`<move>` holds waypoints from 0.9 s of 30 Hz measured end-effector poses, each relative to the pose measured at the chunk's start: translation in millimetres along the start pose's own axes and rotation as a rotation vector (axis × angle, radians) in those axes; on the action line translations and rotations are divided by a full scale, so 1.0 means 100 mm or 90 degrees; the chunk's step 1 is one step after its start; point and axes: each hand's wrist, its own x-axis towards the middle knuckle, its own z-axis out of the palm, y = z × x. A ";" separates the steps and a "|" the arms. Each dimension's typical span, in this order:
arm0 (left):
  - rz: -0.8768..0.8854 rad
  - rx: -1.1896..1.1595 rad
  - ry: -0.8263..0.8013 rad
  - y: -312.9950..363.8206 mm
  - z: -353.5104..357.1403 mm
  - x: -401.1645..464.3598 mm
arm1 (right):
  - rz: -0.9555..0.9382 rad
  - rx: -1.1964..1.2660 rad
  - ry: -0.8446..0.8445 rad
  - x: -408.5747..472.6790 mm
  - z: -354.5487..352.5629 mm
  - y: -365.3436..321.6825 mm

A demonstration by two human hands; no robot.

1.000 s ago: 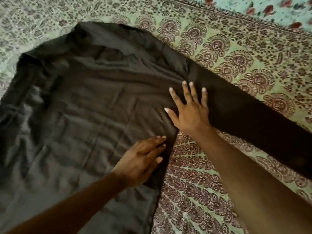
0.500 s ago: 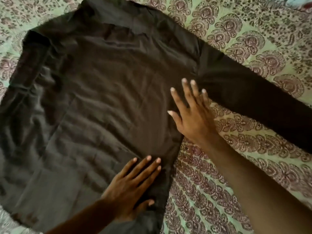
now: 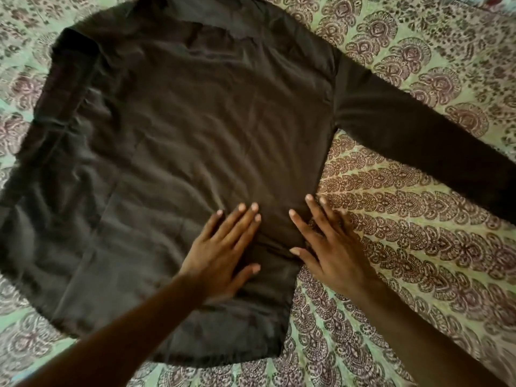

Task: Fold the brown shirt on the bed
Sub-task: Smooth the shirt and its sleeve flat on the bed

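The dark brown long-sleeved shirt [image 3: 195, 141] lies spread flat on the bed, collar at the top, hem toward me. Its right sleeve [image 3: 418, 146] stretches out to the right edge of view; the left sleeve [image 3: 55, 107] lies folded along the body's left side. My left hand [image 3: 223, 250] rests flat, fingers apart, on the lower right part of the body. Beside it my right hand [image 3: 329, 244] presses flat across the shirt's right side seam, partly on the bedsheet. Neither hand grips the cloth.
The bed is covered by a pale green sheet [image 3: 405, 261] printed with brown paisley and fan motifs, showing on all sides of the shirt. A strip of another floral cloth [image 3: 491, 0] shows at the top right corner.
My right hand slid down the shirt's right side from the armpit toward the hem, now beside my left hand. The view shifted so more of the shirt shows.
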 end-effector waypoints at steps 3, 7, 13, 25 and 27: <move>0.096 0.000 -0.044 0.27 0.20 -0.54 | 0.057 0.034 0.076 0.18 -0.13 -0.09; 0.200 -0.026 -0.036 0.43 0.34 -1.06 | 0.027 0.016 0.111 0.64 -0.19 -0.40; 0.158 -0.181 0.130 0.25 0.19 -0.99 | 0.028 -0.007 0.036 0.30 0.17 -0.72; 0.180 -0.025 -0.059 0.38 0.38 -1.36 | 0.181 0.116 0.131 -0.75 0.13 -1.10; 0.266 -0.042 -0.041 0.42 0.43 -1.67 | 0.181 0.116 0.149 -0.39 0.03 -1.16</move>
